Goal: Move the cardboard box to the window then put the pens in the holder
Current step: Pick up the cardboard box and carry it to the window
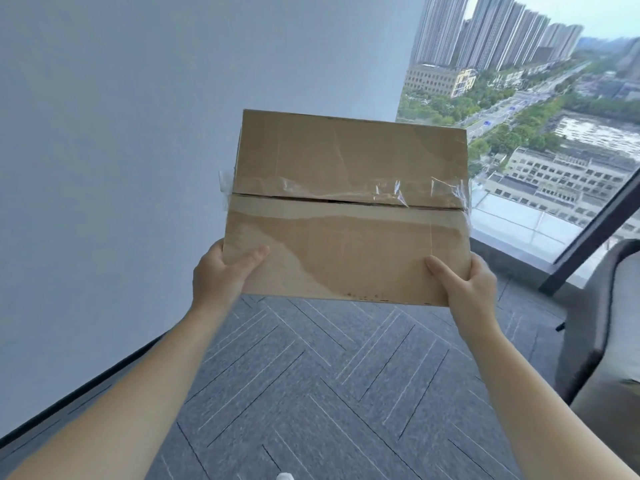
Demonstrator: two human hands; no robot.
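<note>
- Head view: a cardboard box (346, 209) is held up in the air at arm's length, its closed top facing the camera, well above the floor.
- The left hand (221, 275) clamps the box's near left corner, thumb flat on the top face, the other fingers hidden beneath.
- The right hand (467, 285) clamps the near right corner the same way, thumb on top, fingers out of sight under the box.
- The 2 top flaps meet at a seam across the middle; clear tape (346, 188) runs along it, wrinkled and peeling at both ends, and a narrow dark gap shows at the seam.
- The box's far right corner overlaps the window (554, 133), which fills the upper right and shows tower blocks and streets far below.
- A dark window frame bar (595, 237) slants down to the sill at right.
- The plain wall (121, 133) stands to the left of the box, its dark baseboard running toward the lower left.
- Below the box, grey herringbone carpet (311, 393) lies open between wall and chair.
- A grey chair (609, 323) crowds the right edge.
- No pens or holder are in sight.
</note>
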